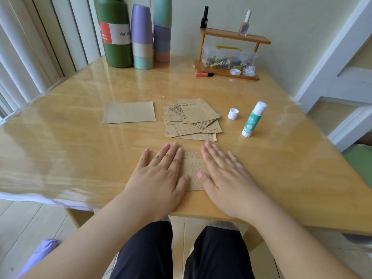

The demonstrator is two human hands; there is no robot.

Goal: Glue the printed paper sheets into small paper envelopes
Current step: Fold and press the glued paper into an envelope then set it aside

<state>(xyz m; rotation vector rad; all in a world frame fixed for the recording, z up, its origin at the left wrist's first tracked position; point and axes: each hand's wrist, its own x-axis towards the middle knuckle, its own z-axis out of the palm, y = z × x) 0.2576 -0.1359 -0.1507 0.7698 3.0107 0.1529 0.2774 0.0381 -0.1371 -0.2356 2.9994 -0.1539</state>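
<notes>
At table's near edge, left hand (159, 174) and right hand (225, 174) lie flat, fingers straight, pressing a folded printed sheet (194, 170). Likely pressing a glued seam. Next probably needs another sheet from the printed stack (191, 119); uncapped glue stick (253, 118) stands right.

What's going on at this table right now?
A person is pressing both flat hands, left hand and right hand, onto a printed paper piece at the table's near edge. Beyond it lie a loose pile of printed sheets and a plain brown sheet. The glue stick stands uncapped, its cap beside it.
</notes>
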